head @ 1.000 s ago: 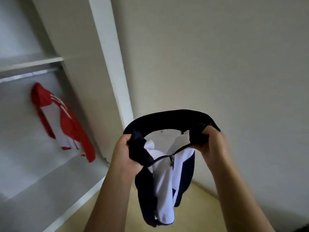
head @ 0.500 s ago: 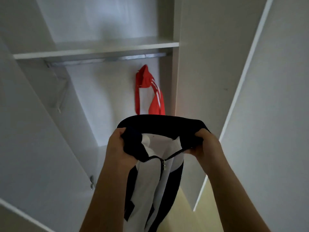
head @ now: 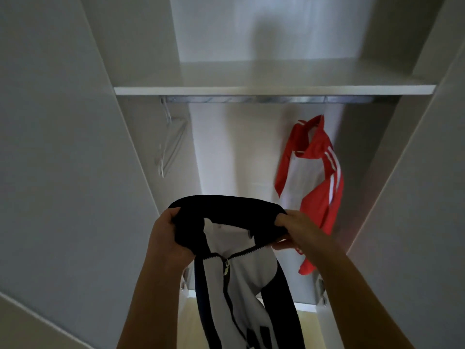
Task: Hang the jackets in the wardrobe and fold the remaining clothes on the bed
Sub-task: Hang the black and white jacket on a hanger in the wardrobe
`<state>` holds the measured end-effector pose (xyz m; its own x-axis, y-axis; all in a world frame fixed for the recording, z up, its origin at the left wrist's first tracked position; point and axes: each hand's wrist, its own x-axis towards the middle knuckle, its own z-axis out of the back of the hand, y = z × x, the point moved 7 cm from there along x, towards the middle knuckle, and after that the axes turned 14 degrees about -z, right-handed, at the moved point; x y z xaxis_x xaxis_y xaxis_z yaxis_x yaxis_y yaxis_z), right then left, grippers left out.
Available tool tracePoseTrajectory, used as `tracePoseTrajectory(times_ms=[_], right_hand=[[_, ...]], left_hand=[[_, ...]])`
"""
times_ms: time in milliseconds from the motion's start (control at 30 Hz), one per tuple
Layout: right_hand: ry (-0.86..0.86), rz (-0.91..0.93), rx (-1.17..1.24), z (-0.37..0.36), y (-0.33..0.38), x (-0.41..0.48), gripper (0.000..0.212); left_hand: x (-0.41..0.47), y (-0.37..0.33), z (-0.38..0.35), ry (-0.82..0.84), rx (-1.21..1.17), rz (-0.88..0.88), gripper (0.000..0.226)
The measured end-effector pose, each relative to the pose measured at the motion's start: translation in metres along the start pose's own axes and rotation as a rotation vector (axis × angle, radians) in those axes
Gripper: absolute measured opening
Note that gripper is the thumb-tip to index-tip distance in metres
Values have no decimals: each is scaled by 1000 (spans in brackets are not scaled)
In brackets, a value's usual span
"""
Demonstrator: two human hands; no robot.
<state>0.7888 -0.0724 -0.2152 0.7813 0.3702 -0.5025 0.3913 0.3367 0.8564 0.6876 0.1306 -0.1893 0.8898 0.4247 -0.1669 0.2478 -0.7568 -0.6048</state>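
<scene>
Both hands are raised in front of the open wardrobe (head: 236,152), holding the navy jacket (head: 226,212) up by its collar. The left hand (head: 171,238) grips the collar's left end, with the fingers curled over the dark cloth. The right hand (head: 299,230) grips the right end the same way, thumb underneath. Between them the collar is stretched into a wide arch. The rest of the jacket hangs straight down between the forearms, white lining showing. Its zip (head: 227,267) is joined below the pull and parted above it. The navy jacket is not on the rail (head: 251,99). It is held well below the rail, before the lower middle of the wardrobe.

The rail runs just under the front edge of the shelf (head: 274,90). Near its right end hangs the red jacket (head: 324,177), white-striped on the sleeve and open at the front, its lower part passing behind the right hand. At the rail's left end a pale hanger (head: 173,142) hangs bare beside the side wall. It is blurred, and there may be more than one. Yellowish floor (head: 191,323) shows beside the hanging cloth at the bottom edge.
</scene>
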Motion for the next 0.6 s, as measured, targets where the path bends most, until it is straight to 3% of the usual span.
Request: tracePoseTrajectory(times_ms=[100,167,200,267,367,500,600], right_hand=[[86,-116,-272,-17,12,46,20],[120,-182,-435,-29,18,70,21],[132,-208,-503,-34,21,83,22],[158,-245,-651,-47,26,107,20],[39,-157,-869,-64,42,150,34],[-154,52,-671,-102,100,211,42],[-58,48,-451,-153,137,255,40]], left_hand=[[43,-7,21,-78,52,10,21],[64,-12,27,-78,92,58,7],[74,-14,27,-77,108,83,5],[93,-22,33,-121,139,88,26],[117,-37,39,-194,149,61,32],[148,-66,46,-224,101,17,45],[171,-89,47,-227,92,-17,49]])
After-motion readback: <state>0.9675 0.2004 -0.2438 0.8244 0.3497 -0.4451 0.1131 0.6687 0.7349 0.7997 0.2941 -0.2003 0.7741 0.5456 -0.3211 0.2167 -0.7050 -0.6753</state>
